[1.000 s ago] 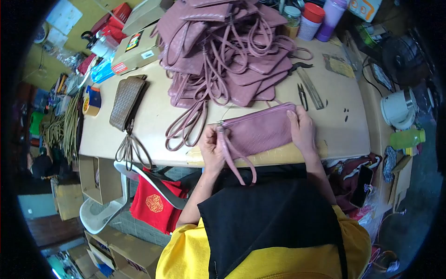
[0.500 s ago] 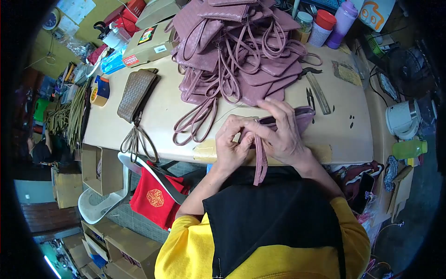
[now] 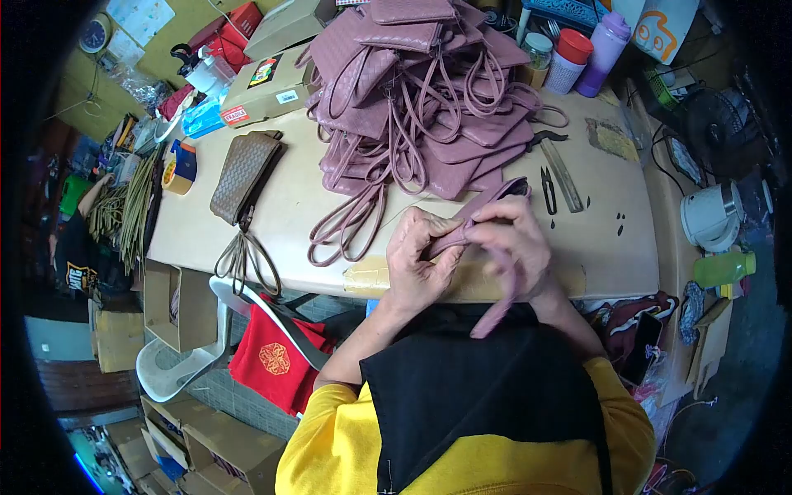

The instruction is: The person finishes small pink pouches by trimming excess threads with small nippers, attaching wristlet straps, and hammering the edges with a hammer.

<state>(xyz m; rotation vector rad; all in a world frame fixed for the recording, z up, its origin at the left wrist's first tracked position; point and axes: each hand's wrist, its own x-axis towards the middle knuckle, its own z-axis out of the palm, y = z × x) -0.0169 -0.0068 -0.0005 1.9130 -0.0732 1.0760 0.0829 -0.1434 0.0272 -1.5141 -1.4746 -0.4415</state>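
Observation:
Near the table's front edge, my left hand (image 3: pixel 422 257) pinches one end of a pink pouch (image 3: pixel 500 191), which is turned nearly edge-on. My right hand (image 3: pixel 520 239) is closed at the pouch's strap end, its fingers on the strap. The pink wrist strap (image 3: pixel 497 313) hangs below my right hand and is blurred. Behind my hands lies a large pile of pink pouches (image 3: pixel 429 107) with looped straps. Small black snips (image 3: pixel 549 191) and a metal ruler (image 3: pixel 563 176) lie right of my hands.
A brown woven pouch (image 3: pixel 244 176) and a tape roll (image 3: pixel 178 167) lie at the left. A cardboard box (image 3: pixel 268 89) stands behind them. Cups and a purple bottle (image 3: pixel 605 54) stand at the back right. Another person (image 3: pixel 76 239) is at the far left.
The pouch was spread flat between both hands, then turned edge-on as my right hand came over to the strap end. The strap has swung out below my right hand.

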